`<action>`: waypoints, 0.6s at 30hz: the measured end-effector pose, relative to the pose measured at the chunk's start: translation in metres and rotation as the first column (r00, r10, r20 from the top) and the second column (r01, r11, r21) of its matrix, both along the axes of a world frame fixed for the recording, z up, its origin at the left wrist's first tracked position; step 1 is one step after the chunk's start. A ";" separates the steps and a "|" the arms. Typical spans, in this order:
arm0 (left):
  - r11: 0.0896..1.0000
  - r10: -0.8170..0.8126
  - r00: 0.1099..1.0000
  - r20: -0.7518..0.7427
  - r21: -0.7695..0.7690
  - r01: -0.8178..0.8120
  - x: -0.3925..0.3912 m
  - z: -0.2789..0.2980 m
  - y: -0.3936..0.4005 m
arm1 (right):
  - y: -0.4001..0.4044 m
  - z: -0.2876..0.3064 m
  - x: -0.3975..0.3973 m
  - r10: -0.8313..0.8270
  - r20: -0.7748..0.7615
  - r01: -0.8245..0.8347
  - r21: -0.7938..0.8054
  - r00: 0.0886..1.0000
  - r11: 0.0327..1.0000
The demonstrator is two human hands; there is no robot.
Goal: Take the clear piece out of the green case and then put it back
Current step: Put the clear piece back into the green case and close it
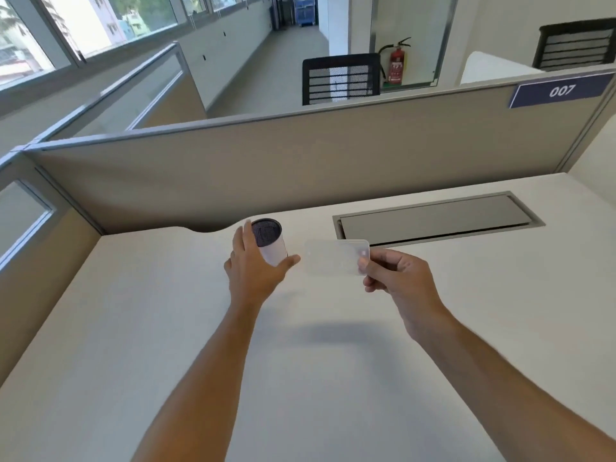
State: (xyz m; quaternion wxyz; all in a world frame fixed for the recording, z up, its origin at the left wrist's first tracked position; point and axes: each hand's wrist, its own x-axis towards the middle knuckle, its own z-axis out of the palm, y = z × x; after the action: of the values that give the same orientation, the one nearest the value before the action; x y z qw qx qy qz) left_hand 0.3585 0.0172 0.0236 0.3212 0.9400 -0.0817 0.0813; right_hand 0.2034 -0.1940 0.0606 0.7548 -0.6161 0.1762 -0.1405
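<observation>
White desk (133, 328) in a beige-partitioned cubicle, grey cable hatch (433, 218) at the back, windows on the left, right hand (396, 271) pinching the clear piece (330, 258) above the desk, left hand (256, 265) wrapped around a white cylinder (271, 243), no green visible on it.

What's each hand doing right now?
Left hand: closed around a white cylinder with a dark mesh top.
Right hand: pinching the clear piece.

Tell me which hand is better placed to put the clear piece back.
The right hand: it already pinches the clear piece by its right end, held above the desk. The left hand is occupied, wrapped around a white cylinder with a dark mesh top. No green case shows.
</observation>
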 end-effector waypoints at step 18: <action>0.887 -0.457 0.864 -0.213 -0.041 0.459 -0.326 -0.046 0.007 | 0.006 -0.057 -0.234 0.055 -0.325 -0.078 -0.059 0.944 0.995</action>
State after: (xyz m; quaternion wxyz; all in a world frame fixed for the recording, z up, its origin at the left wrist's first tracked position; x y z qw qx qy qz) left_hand 0.0321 0.0242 -0.0228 0.3330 0.8986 -0.2674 -0.1006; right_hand -0.0310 -0.1882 0.0040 0.6975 -0.6628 0.2716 -0.0184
